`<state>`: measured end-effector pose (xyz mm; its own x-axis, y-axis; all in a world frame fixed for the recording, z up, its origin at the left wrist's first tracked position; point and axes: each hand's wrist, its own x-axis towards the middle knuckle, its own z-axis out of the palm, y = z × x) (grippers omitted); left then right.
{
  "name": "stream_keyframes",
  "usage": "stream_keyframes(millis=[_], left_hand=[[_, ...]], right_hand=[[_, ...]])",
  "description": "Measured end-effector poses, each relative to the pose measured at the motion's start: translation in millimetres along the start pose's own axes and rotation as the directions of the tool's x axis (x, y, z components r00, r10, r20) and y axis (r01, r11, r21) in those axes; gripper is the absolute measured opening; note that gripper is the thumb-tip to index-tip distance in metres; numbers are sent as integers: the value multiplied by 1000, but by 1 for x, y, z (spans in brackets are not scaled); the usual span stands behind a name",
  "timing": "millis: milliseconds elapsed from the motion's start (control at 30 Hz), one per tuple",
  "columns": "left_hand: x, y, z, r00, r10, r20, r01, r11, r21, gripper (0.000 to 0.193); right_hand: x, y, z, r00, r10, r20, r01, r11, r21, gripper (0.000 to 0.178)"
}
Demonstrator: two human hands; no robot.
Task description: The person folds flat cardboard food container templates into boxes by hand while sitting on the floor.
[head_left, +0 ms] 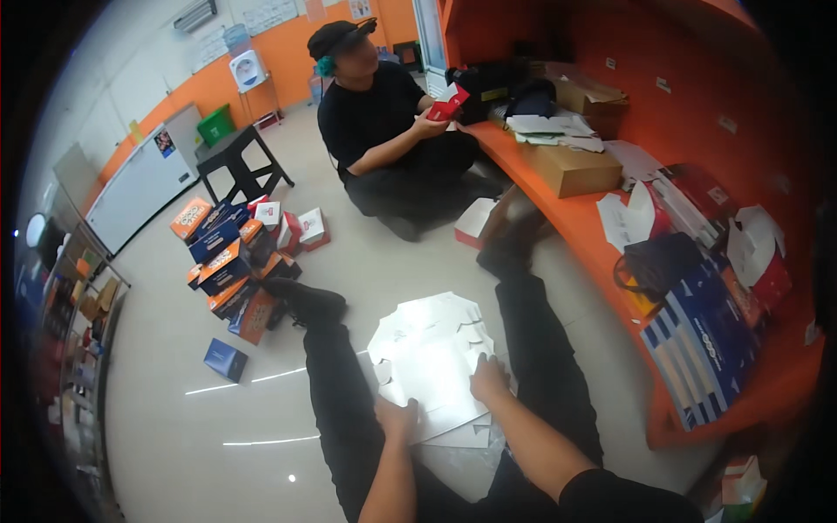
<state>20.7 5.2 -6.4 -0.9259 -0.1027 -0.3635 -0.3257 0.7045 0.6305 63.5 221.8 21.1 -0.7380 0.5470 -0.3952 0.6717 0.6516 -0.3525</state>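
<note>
Between my outstretched legs lies an unfolded white cardboard box blank (429, 362) with notched tabs along its sides, its plain face up. My left hand (398, 419) is closed on its near left edge, the thumb on top. Further up the right side, my right hand (490, 381) grips its edge, the fingers partly hidden. Other white flat sheets (462, 436) show beneath the blank's near edge, next to some clear plastic (466, 466).
Folded blue and orange boxes (225, 266) are heaped by my left foot, with one blue box (226, 359) apart. A co-worker (379, 131) sits ahead holding a red box (448, 103). An orange shelf (558, 218) on the right bears cartons and flat blue box blanks (702, 340).
</note>
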Motion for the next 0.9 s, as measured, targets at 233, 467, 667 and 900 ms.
stream_keyframes(millis=[233, 467, 667, 900], left_hand=[[12, -5, 9, 986, 142, -83, -141, 990, 6, 92], [-3, 9, 8, 993, 117, 8, -117, 986, 116, 97], [-14, 13, 6, 972, 227, -65, -214, 962, 169, 92], [-18, 26, -6, 948, 258, -185, -260, 966, 10, 56]], right_hand=[[23, -11, 5, 998, -42, -45, 40, 999, -37, 40], [24, -7, 22, 979, -26, -203, 22, 999, -23, 39], [28, -14, 21, 933, -41, -359, 47, 999, 6, 39], [45, 9, 18, 958, -46, -283, 127, 953, 276, 21]])
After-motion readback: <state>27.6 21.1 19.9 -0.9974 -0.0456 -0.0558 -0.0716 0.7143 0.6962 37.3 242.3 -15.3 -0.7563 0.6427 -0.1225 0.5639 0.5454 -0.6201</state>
